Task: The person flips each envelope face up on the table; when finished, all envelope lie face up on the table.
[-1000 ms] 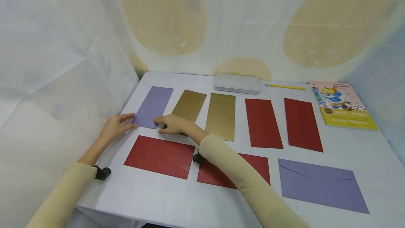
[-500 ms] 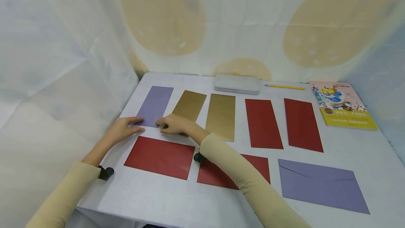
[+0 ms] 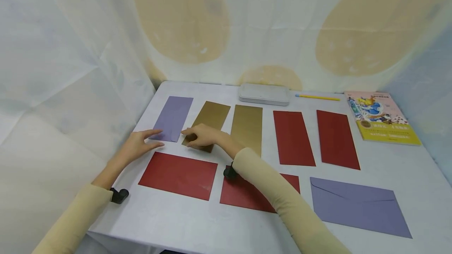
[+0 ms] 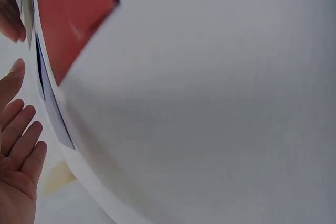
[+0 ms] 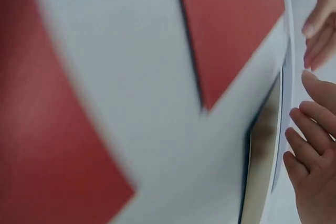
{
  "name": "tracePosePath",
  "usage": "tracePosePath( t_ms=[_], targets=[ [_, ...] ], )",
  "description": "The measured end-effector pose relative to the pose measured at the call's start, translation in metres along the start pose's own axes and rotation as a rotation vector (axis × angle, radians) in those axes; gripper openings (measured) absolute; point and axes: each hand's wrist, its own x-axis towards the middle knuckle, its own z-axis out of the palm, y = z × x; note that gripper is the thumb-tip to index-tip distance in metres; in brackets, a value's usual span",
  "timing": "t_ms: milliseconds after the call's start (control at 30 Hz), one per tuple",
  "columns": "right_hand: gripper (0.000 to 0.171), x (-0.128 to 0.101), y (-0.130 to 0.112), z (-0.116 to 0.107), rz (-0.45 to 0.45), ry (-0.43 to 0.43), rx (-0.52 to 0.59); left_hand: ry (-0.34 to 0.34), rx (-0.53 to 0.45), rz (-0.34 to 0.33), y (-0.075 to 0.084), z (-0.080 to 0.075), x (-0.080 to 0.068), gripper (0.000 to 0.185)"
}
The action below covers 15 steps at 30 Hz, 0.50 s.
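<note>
The right hand rests loosely curled on the near end of the left gold paper envelope, holding nothing; the left hand lies open, fingertips beside the near end of the narrow purple paper envelope by the tabletop's left edge. Only the head view shows this whole; the wrist views are blurred, showing straight fingers and red paper. The white-clothed table stands against pale draped sheeting.
</note>
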Motion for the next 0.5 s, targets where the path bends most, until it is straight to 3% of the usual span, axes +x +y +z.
tracePosePath(
  t_ms=[267,500],
  targets=[
    [0.052,-0.028,0.03,-0.02,0.06,0.074,0.075,-0.005,-0.064,0.108,0.035,0.016,0.004,0.056],
    [0.054,-0.047,0.054,-0.035,0.187,0.123,0.135,-0.042,-0.117,0.164,0.061,0.034,0.013,0.059]
  ],
)
